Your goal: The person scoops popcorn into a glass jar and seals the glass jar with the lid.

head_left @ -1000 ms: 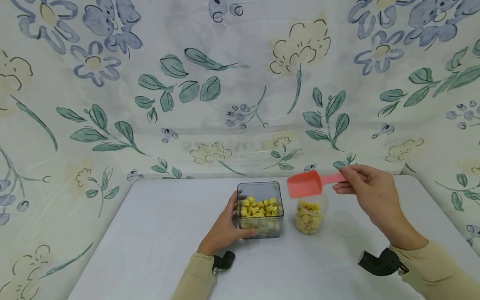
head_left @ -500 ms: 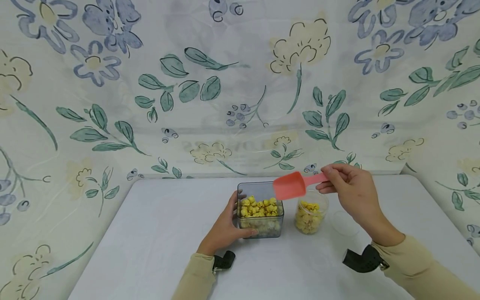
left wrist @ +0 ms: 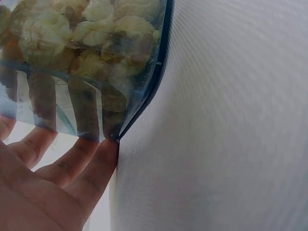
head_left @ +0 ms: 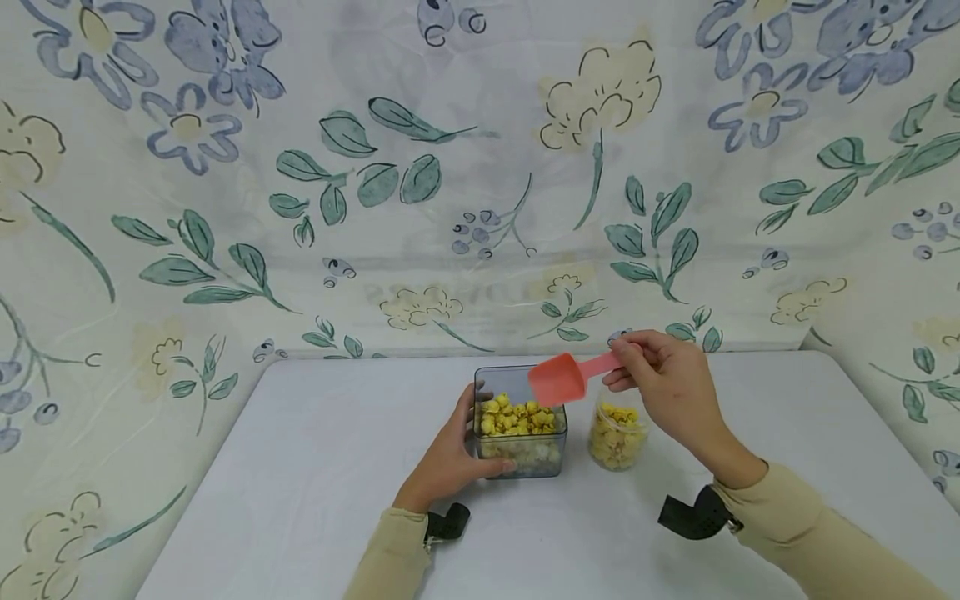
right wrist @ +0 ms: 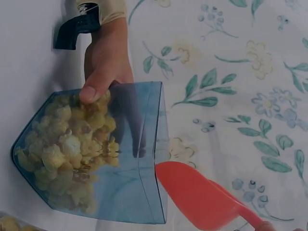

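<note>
1. Lying nearest: two beige sleeves, a black wrist strap on each, over a plain white table.
2. Gripping the square tub from its left: left hand, thumb curled on the near wall, fingers wrapped round the far side; fingers seen through the clear wall in the left wrist view.
3. Standing on the table at centre: that clear tub, open-topped, about half full of yellow popcorn; same tub and kernels close up in the right wrist view.
4. Standing just right of the tub, apart from it: a small round clear jar, also holding popcorn, partly hidden by the right hand.
5. Pinching the handle of a pink scoop: right hand, fingers and thumb closed on the handle end, raised above the jar.
6. Hanging over the tub's right rear corner: the scoop bowl, tilted down-left, just above the popcorn; contact cannot be told. Scoop also visible beside the tub's edge.
7. Draping behind and to both sides: a cream floral cloth with blue flowers and green leaves, closing off the room.
</note>
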Demonstrator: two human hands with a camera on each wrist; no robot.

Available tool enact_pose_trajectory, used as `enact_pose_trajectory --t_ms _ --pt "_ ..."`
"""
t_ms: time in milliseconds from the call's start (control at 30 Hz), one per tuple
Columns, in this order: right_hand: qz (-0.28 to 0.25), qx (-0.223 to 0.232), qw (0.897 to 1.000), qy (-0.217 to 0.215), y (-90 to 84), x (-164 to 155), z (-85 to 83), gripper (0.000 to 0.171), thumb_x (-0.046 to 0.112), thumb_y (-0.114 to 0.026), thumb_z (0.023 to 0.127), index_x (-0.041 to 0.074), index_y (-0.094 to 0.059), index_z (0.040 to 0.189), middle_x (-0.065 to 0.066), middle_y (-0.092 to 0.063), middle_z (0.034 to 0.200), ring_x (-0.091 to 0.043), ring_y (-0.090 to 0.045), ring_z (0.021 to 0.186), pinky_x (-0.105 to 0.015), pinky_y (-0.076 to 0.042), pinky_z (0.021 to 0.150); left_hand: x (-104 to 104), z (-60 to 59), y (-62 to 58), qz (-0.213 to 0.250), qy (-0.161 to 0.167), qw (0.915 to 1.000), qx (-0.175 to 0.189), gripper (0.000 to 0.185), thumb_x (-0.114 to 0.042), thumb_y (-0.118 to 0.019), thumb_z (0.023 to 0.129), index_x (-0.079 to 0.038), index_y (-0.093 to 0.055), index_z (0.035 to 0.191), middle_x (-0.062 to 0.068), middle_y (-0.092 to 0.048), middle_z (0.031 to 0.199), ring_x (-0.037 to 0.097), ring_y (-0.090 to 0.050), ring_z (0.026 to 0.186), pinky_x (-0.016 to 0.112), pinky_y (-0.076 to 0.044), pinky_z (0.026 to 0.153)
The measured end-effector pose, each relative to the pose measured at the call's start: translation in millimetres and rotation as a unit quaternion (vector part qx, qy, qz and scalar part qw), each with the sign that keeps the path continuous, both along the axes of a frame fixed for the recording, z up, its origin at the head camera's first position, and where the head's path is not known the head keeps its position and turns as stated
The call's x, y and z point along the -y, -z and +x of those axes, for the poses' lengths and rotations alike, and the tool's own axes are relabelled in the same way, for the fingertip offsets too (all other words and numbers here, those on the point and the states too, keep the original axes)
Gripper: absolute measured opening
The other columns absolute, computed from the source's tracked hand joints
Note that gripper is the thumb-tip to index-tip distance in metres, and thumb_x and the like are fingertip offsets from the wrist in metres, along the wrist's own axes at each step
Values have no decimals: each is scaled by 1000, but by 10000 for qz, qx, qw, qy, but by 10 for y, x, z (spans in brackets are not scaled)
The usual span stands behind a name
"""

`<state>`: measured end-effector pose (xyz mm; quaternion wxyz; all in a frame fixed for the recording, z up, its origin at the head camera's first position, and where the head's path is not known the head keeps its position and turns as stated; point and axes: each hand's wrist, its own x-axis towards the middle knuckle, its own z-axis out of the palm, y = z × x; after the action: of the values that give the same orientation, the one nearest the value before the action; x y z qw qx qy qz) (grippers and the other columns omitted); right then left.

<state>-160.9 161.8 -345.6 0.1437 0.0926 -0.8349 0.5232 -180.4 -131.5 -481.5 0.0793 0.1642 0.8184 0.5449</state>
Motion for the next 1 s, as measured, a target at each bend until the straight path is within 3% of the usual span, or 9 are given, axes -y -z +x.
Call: enact_pose_trajectory --t_ms 300,500,733,900,1000 --pt "553 -451 9973 -157 56 114 -27 14 8 -66 98 -5 -70 102 -8 -72 79 -11 -69 64 -19 -59 65 1 -7 11 -56 33 10000 -4 124 -30 -91 75 -13 -6 163 4 -32 161 30 -30 147 49 -32 118" --pt "1171 -880 9888 -280 21 213 -49 10 6 -69 96 -2 -70 100 -2 -69 74 -7 -66 63 -20 -58 63 3 -14 1 -1 80 10000 -53 123 -30 -90 75 -12 -6 163 3 -33 160 29 -30 147 50 -33 118" --pt "2033 -1173 9706 -527 -44 348 -47 10 10 -71 95 2 -72 101 0 -68 71 -6 -63 61 -23 -56 58 -5 -17 -2 68 34 10000 11 120 -28 -90 76 -13 -7 163 3 -34 160 29 -30 147 50 -30 119" --pt "2607 -1371 9533 -664 -59 438 -50 11 11 -71 95 2 -70 101 1 -64 68 -5 -49 53 -21 -46 50 -13 -18 -16 59 27 10000 56 120 -27 -90 76 -13 -8 163 4 -34 160 30 -29 147 50 -30 119" --pt "2914 -1699 9380 -797 -53 506 -66 11 10 -71 95 0 -69 99 -2 -66 72 -7 -49 52 -19 -47 50 -11 -17 -18 23 7 10000 53 121 -28 -90 76 -13 -8 163 4 -34 160 30 -30 147 50 -31 119"
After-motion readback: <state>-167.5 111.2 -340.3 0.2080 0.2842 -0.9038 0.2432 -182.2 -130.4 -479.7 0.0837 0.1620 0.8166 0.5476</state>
